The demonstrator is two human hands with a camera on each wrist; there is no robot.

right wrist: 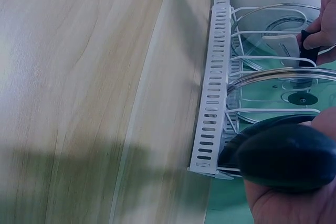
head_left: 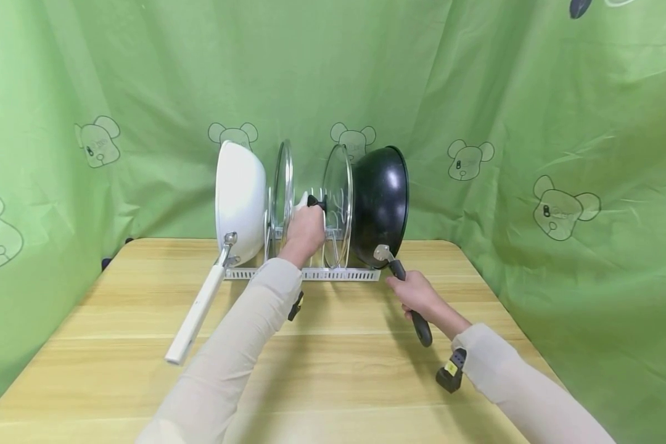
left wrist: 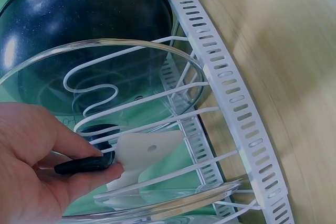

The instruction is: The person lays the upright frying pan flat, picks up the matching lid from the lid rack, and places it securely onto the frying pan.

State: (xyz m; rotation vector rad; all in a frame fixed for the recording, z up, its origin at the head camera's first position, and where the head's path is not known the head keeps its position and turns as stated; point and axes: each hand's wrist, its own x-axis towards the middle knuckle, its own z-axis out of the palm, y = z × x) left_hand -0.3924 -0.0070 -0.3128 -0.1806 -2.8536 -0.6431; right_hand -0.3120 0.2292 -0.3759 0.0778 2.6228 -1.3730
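In the head view, my left hand (head_left: 306,231) reaches between two upright glass lids in the rack. Its thumb and fingers pinch a black grip (left wrist: 86,165) that meets a flared white piece (left wrist: 147,148) at the left-hand glass lid (head_left: 284,191). Facing it is the right-hand glass lid (head_left: 338,203), with its own dark knob (right wrist: 303,98). My right hand (head_left: 415,293) grips the black handle (head_left: 420,328) of a black wok (head_left: 382,203). This wok stands on its side at the rack's right end.
A white wire rack (head_left: 341,275) with a slotted front rail stands at the back of the wooden table (head_left: 333,370). At its left end, a white pan (head_left: 238,197) stands on its side, its handle (head_left: 197,314) jutting forward. Green curtain (head_left: 288,68) surrounds the table.
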